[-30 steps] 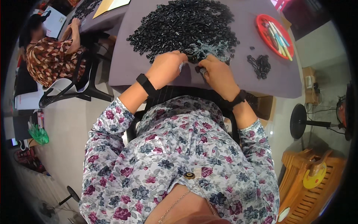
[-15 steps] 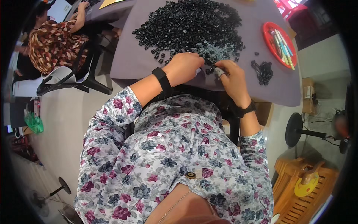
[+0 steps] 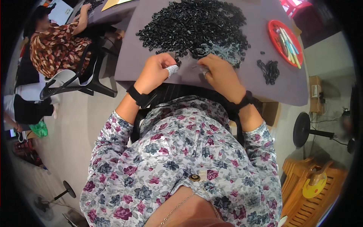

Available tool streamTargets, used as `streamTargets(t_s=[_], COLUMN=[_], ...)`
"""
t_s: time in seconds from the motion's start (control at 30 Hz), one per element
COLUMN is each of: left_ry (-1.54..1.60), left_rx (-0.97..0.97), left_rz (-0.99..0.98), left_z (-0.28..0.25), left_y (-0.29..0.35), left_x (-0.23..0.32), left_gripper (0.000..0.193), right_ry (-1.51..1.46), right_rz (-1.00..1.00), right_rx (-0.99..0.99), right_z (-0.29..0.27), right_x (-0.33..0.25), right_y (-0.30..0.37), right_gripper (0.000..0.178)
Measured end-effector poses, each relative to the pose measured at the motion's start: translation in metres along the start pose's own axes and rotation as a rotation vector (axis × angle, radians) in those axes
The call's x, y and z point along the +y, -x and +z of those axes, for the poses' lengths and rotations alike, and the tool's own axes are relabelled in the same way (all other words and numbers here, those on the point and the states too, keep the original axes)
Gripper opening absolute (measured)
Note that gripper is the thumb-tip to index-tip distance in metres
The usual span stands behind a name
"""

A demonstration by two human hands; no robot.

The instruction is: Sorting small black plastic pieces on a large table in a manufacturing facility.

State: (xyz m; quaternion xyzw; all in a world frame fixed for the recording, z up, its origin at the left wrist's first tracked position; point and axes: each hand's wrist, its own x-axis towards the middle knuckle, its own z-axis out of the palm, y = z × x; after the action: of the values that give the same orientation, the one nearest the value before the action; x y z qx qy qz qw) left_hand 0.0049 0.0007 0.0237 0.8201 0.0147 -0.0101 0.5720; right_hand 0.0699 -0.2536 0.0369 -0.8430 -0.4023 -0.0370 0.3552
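Observation:
My left hand (image 3: 154, 72) is closed in a pinch on a small black plastic piece (image 3: 178, 60); a whitish wrap covers its thumb. Opposite it, my right hand (image 3: 222, 74) has its thumb and fingers drawn together, with a tiny pale sliver at the tips that is too small to name. Both hands are over the near edge of the table, a short gap apart. Just beyond them spreads a large heap of small black plastic pieces (image 3: 191, 28). A pile of thin grey-blue scraps (image 3: 222, 51) lies at its near right side.
On the right of the grey-covered table (image 3: 291, 85) are a small group of black pieces (image 3: 269, 72) and a red basket (image 3: 270, 36) of pens or slim tools. Another person (image 3: 58, 49) sits at the far left by a black chair (image 3: 94, 72). A fan (image 3: 302, 129) stands right.
My hands have moved apart; the left shifted left with a black piece in its fingertips, the right moved left and turned inward. Part of another person has appeared at the left edge.

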Motion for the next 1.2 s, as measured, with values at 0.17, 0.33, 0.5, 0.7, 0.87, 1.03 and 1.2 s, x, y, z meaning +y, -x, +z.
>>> streamTargets(t_s=[0.17,0.33,0.5,0.7,0.87,1.03,1.2], left_ry=[0.189,0.241,0.348,0.014,0.136,-0.241,-0.606], left_rx=[-0.014,-0.047,-0.097,-0.058,0.084,0.035,-0.008], left_rz=[-0.022,-0.059,-0.101,0.036,0.075,0.114,0.284], left_z=[0.001,0.002,0.005,0.019,0.012,-0.006,-0.008], left_y=[0.003,0.003,0.005,0.0,-0.02,-0.012,-0.012], left_x=[-0.003,-0.005,-0.006,-0.007,0.011,0.024,0.01], left_gripper=[0.021,0.021,0.018,0.019,0.023,0.024,0.029], right_ry=[0.144,0.122,-0.197,-0.286,-0.381,-0.395,-0.397], right_rz=[0.035,0.039,0.076,0.14,0.19,0.169,0.172], right_rx=[-0.142,-0.194,-0.11,-0.052,0.006,-0.013,-0.027], right_z=[0.024,0.015,0.013,0.009,0.013,0.02,0.027], right_x=[0.005,-0.002,-0.003,-0.004,-0.013,-0.01,-0.008], right_y=[-0.019,-0.021,-0.011,0.001,0.011,0.009,0.007], right_gripper=[0.025,0.024,0.026,0.018,0.017,0.018,0.018])
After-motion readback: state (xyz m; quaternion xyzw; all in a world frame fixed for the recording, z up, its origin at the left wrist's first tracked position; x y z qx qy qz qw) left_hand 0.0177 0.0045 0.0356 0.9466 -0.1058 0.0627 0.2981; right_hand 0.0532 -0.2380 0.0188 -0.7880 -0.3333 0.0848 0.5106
